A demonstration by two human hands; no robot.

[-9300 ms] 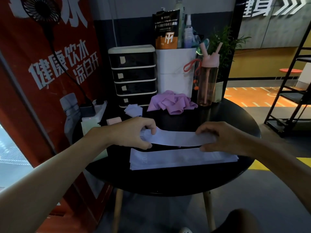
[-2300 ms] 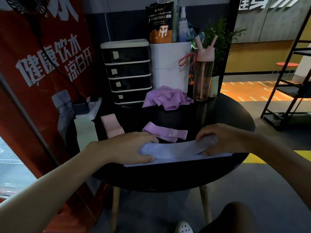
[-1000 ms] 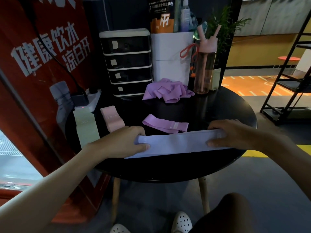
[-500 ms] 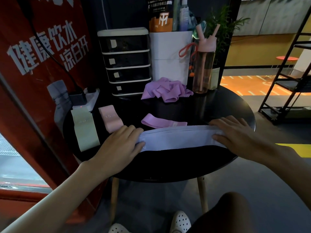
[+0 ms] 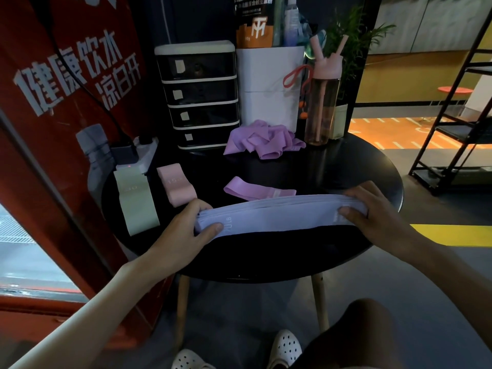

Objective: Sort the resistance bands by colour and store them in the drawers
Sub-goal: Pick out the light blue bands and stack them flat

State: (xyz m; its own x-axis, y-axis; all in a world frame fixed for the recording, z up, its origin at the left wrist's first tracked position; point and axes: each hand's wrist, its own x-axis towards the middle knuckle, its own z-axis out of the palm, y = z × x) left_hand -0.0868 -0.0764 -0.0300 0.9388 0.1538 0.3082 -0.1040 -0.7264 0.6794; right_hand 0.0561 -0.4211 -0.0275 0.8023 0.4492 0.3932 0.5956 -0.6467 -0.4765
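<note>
A stack of pale lavender bands [image 5: 279,215] is held flat just above the near part of the round black table [image 5: 346,166]. My left hand [image 5: 183,233] pinches its left end, thumb on top. My right hand [image 5: 378,209] grips its right end. Behind the stack lies a purple band [image 5: 255,191]. To the left lie a pink band [image 5: 177,186] and a light green band [image 5: 135,202]. A heap of purple bands [image 5: 263,141] sits at the back. The closed black drawer unit [image 5: 199,94] stands at the back left.
A white bin [image 5: 269,86] with bottles and a pouch, a pink drink bottle [image 5: 322,102] and a potted plant [image 5: 343,49] crowd the table's back. A power strip [image 5: 138,155] sits at the left edge by the red banner [image 5: 53,102]. A black rack [image 5: 458,115] stands right.
Both hands went from pressing flat on the lavender stack's ends to gripping them, and the stack has lifted slightly off the table toward me.
</note>
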